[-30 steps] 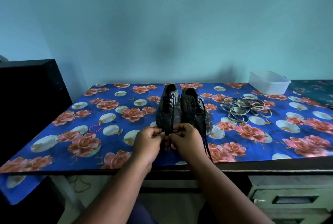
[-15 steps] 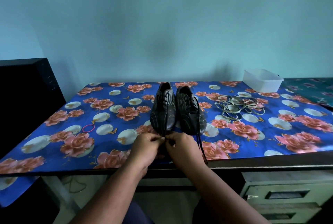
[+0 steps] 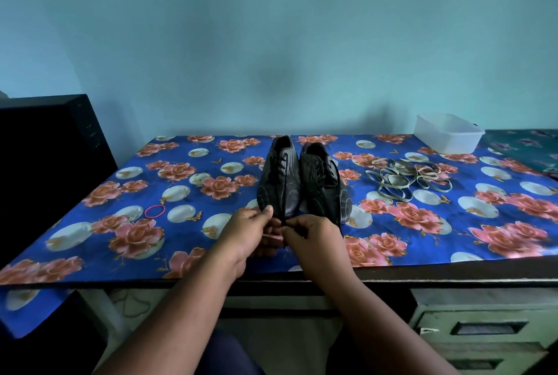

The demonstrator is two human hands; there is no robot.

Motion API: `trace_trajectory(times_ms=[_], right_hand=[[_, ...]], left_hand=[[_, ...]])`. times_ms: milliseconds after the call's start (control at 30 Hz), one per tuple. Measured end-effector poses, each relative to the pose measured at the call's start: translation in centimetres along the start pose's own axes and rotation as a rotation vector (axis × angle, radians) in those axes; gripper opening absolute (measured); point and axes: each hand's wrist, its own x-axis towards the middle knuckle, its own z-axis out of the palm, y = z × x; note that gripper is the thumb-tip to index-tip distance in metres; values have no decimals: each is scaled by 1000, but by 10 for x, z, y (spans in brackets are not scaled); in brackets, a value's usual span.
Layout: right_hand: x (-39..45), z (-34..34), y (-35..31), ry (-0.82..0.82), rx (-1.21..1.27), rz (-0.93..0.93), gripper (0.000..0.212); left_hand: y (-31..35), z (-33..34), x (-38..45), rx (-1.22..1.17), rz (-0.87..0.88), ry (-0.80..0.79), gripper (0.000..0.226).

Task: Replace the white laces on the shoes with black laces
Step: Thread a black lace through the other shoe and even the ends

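At the far left stands a dark cabinet point(image 3: 51, 163); on the flowered tablecloth point(image 3: 90, 241) lies a red rubber band point(image 3: 155, 211). Your left hand point(image 3: 252, 231) and right hand point(image 3: 312, 235) meet at the near edge, fingers curled, pinching a black lace point(image 3: 283, 223) just before the toes. The two black shoes point(image 3: 302, 181) stand side by side mid-table, toes toward you, black-laced. Right of them the white laces point(image 3: 406, 176) lie in a loose heap; far right, a white tub point(image 3: 447, 133).
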Motion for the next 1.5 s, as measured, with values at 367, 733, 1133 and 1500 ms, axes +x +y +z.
trace_trajectory(times_ms=[367,733,1133,1500], right_hand=[[8,-23,-6,-268,66,4,27],[43,-61,7,-351,-196,-63,17],[172,-30,6,-105,-704,-811,23],[191,-32,17,-206,-503,-1021,26]], left_hand=[[45,14,40,-138,-166,-155,40],[43,3,65,-53,-60,-144,16],[49,-13,61,524,273,-24,20],[75,-38,71,791,465,-233,16]])
